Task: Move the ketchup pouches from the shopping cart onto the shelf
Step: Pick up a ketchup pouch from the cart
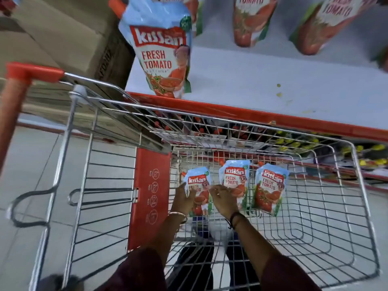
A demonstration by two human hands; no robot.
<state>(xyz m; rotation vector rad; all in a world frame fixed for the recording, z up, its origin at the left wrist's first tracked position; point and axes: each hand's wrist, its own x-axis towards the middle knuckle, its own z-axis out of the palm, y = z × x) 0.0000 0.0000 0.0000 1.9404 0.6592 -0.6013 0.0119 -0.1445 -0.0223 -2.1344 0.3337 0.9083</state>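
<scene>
Three Kissan ketchup pouches lie flat on the floor of the wire shopping cart (357,185). My left hand (185,199) rests with spread fingers on the left pouch (201,185). My right hand (222,199) lies with spread fingers between the left pouch and the middle pouch (235,177), touching the middle one's lower left part. The right pouch (269,187) lies untouched. Neither hand has closed around a pouch. On the white shelf (252,80) above the cart, one pouch (161,51) stands at the front left, and several more pouches (249,19) stand further back.
The shelf has a red front edge (252,116) just above the cart's far rim. A cardboard box (63,38) stands left of the shelf. The cart's red handle (31,72) is at the left, its red child-seat flap (149,196) beside my left hand. Lower shelves hold bottles.
</scene>
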